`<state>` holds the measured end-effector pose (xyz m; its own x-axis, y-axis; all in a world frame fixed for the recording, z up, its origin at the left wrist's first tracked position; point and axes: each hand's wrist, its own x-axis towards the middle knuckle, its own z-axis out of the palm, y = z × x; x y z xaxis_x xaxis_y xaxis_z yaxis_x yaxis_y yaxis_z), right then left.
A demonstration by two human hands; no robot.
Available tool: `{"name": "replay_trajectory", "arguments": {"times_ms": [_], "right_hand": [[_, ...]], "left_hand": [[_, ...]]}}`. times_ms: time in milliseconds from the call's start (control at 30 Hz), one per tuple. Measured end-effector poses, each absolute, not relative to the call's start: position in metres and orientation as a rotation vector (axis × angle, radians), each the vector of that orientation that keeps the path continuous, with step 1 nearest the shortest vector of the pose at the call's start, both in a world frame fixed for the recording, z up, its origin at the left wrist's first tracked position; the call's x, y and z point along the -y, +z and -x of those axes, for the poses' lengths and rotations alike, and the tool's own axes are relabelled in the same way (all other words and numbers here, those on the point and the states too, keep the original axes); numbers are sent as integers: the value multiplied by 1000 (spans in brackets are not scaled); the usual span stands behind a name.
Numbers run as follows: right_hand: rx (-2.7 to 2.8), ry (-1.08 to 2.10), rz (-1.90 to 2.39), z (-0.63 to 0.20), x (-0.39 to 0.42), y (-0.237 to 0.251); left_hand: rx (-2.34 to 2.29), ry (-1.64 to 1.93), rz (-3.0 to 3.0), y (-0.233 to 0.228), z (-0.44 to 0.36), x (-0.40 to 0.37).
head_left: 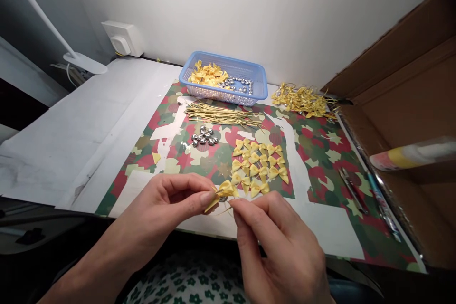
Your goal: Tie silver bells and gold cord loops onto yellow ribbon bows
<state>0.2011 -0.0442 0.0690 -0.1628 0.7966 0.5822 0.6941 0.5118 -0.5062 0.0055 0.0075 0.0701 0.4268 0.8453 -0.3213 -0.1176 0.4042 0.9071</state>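
Note:
Between the thumb and fingers of my left hand [171, 202] is a yellow ribbon bow [227, 188]. A silver jingle bell [223, 198] shows just under the bow's middle. My right hand [276, 235] pinches a thin yellowish tie [227, 209] at the bow's lower right; its exact path round the bow is hard to see. Just beyond my hands, several yellow bows [259, 171] lie in rows on the camouflage-patterned sheet [210, 164]. A small heap of silver bells [203, 140] rests to their left. Further back lies a bundle of thin ties [221, 114].
A blue basket [261, 88] with yellow bows and silver bells stands against the wall. Right of it is a pile of tied bows [302, 99]. Tweezers [352, 190], a pen [383, 204], a cardboard box [409, 71] and a glue-like tube [402, 156] are at the right. A white lamp [85, 62] stands left.

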Motion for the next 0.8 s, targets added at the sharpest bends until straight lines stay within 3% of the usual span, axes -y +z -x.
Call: {"name": "replay_trajectory", "arguments": {"times_ms": [433, 800], "right_hand": [[1813, 388, 1298, -219, 36, 106], [2004, 319, 1271, -209, 45, 95]], "left_hand": [[-965, 761, -1120, 72, -5, -6], [-1043, 842, -1204, 79, -11, 0]]}}
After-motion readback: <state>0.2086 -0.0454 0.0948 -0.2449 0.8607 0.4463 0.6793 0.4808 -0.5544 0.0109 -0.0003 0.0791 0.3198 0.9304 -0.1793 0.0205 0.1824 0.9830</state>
